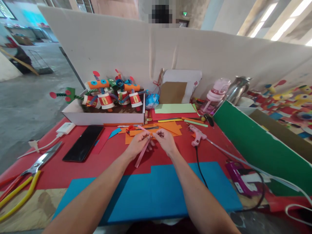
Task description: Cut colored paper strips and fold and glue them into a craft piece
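Over the middle of the red table top, my left hand [139, 143] pinches narrow pink paper strips [142, 158]. One length hangs down toward me and another sticks out up and to the left. My right hand [165, 139] meets it fingertip to fingertip, its thumb and forefinger closed where the strips come together. The exact join is partly hidden by my fingers. Orange paper pieces [174, 129] lie just beyond both hands. A blue sheet [170, 188] is spread beneath my forearms.
Left are large scissors [40, 162], a black phone [84, 143] and a white charger [65, 129]. A pink glue gun [197, 134] with a trailing cord and a purple glue gun [240, 178] lie right. Paper-cup figures [106, 100] fill a white box [109, 119]; a green box [253, 146] borders the right.
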`<move>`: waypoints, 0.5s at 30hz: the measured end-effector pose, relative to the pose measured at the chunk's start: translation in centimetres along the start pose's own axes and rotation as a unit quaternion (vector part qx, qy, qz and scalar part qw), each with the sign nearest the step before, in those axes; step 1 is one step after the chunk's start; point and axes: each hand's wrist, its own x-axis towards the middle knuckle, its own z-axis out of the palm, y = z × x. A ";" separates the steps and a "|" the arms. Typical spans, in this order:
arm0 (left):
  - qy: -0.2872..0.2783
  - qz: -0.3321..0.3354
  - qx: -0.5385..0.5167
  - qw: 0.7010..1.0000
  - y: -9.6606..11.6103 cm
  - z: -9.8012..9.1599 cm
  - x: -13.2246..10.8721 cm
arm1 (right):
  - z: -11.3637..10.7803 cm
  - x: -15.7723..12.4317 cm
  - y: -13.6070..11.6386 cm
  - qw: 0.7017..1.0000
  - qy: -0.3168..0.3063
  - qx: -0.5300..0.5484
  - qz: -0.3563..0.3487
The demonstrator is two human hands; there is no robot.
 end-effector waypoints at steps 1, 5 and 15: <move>-0.002 -0.001 -0.001 1.000 0.0 0.0 0.0 | 0.0 0.0 -0.1 1.000 -0.001 0.001 0.001; 0.000 -0.008 -0.002 1.000 0.1 0.0 -0.1 | -0.1 -0.1 -0.2 1.000 -0.006 0.009 0.004; -0.009 0.006 0.013 1.000 -0.1 0.0 0.1 | -0.1 -0.2 -0.4 1.000 0.001 -0.006 0.007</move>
